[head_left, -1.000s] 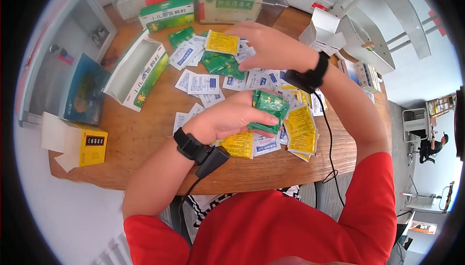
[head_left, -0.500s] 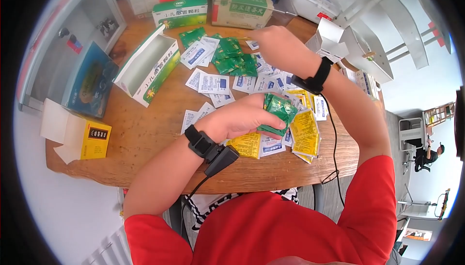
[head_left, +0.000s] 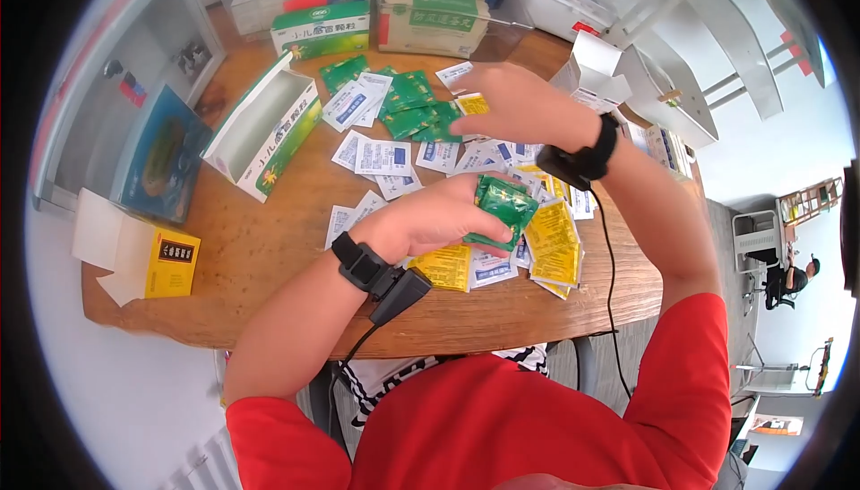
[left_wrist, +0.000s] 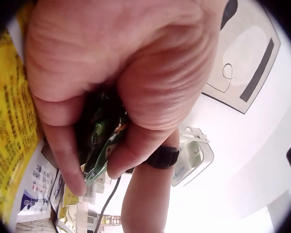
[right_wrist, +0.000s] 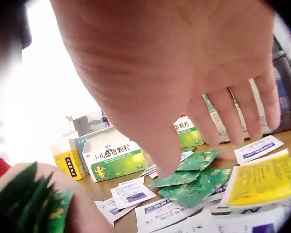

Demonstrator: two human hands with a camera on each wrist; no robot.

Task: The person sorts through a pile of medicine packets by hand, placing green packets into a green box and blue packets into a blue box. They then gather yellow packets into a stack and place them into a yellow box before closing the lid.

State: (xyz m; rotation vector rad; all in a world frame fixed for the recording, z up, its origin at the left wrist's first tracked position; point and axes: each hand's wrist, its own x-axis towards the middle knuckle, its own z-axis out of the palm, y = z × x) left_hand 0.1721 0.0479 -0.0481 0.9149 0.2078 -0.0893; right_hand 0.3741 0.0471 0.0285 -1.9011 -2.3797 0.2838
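Observation:
My left hand (head_left: 448, 217) grips a small stack of green sachets (head_left: 504, 208), thumb on top. In the left wrist view, the edges of these green sachets (left_wrist: 101, 148) show between the thumb and fingers. My right hand (head_left: 528, 105) hovers over the far side of the pile with its fingers extended and nothing in its grasp. Below its fingertips lies a yellow sachet (right_wrist: 264, 179) on white sachets. Loose green sachets (head_left: 408, 105) lie just left of that hand, among white sachets (head_left: 383, 157). More yellow sachets (head_left: 553, 244) are stacked beside the left hand.
An opened green-and-white box (head_left: 269, 136) stands to the left, with an opened yellow box (head_left: 170, 262) nearer me. Another green-and-white box (head_left: 321, 29) and a clear bin of boxes (head_left: 434, 15) line the back. An open white box (head_left: 591, 73) stands at right.
The yellow sachet pinched by my right hand a second ago now lies at the far right of the pile, released. That hand has moved right and its fingers have straightened. My left hand keeps its hold.

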